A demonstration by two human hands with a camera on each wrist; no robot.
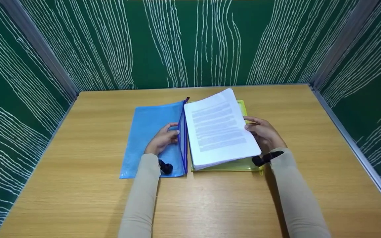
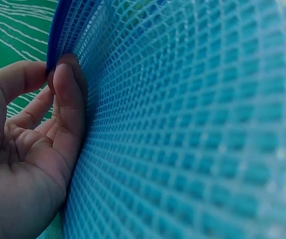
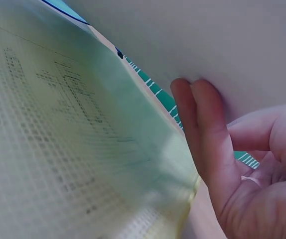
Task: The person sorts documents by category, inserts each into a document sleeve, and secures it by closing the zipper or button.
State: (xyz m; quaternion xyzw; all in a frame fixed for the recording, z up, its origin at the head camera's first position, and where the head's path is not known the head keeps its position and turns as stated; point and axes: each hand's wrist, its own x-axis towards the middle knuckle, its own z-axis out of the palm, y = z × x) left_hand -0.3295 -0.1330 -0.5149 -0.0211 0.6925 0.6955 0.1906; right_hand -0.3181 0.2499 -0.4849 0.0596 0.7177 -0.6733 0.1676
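A blue mesh zip pouch (image 1: 154,132) lies on the table with its open side facing right. My left hand (image 1: 161,139) pinches the upper layer at that opening, lifting its dark blue zip edge (image 1: 181,138). In the left wrist view, thumb and fingers (image 2: 68,94) meet at this edge beside the mesh. My right hand (image 1: 266,134) grips a stack of printed sheets (image 1: 223,132) by its right edge, thumb on top and fingers underneath. The sheets are tilted over a yellow mesh zip pouch (image 1: 233,166), hiding most of it, and their left edge lies close to the blue opening.
Both pouches lie side by side on a wooden table (image 1: 78,158). Green walls with white wavy lines (image 1: 164,43) stand behind the table and at both sides. Printed paper (image 3: 73,89) shows through the yellow pouch's mesh in the right wrist view.
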